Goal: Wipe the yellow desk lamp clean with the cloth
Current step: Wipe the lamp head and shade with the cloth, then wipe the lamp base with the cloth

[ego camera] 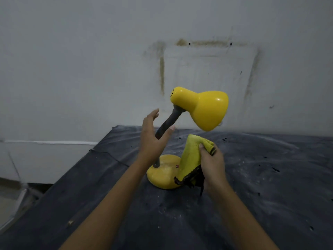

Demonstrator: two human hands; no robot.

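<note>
1. While the left hand [151,139] is wide open, with its fingers and thumb spread on either side of the grey neck [168,123], it holds nothing. I cannot tell if it touches the neck.
2. The right hand [213,166] has its fingers curled round the yellow cloth [191,156]. The cloth is bunched at the top and hangs down in front of the base [161,175].
3. The yellow desk lamp [203,109] stands on the dark table [270,177], toward the left side. Its shade [209,112] is tipped out to the right, above the cloth.
4. I think the lamp could tip over. The shade leans far out, so a hard push with the cloth, with no hand holding the neck, may knock it down.
5. The bendy neck may also sag or twist if it is rubbed too hard.
6. The black cord [110,156] runs off the left edge of the table. An arm could catch it and drag the lamp.
7. The table is dusty with white specks. A cloth that drops on it could pick up dirt and smear the lamp.
8. The left edge of the table is near the lamp, and the wall [90,69] stands behind the shade. There is wide room on the right and in front for the hands to move.
</note>
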